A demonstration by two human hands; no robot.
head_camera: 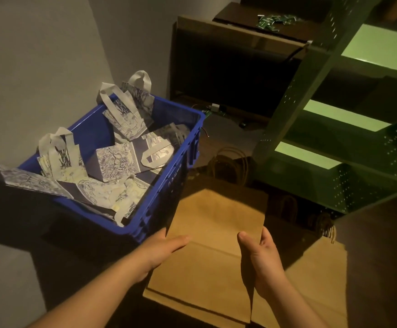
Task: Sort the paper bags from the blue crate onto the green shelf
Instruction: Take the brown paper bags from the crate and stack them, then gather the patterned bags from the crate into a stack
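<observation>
You hold a flat brown paper bag [214, 237] in both hands, just right of the blue crate [169, 185]. Your left hand [162, 250] pinches its left edge, your right hand [262, 256] its right edge, thumbs on top. Printed blue-white bags [117, 162] fill the crate; green shelf [315, 95] beyond.

A dark wooden cabinet [235, 74] stands far beyond the fingers, against the grey wall [51, 43]. Small green packets [270, 21] lie scattered on top; loose wires [213, 108] sit at its base.

bags [112, 159] in crate [169, 176], shelf [334, 129] right
</observation>
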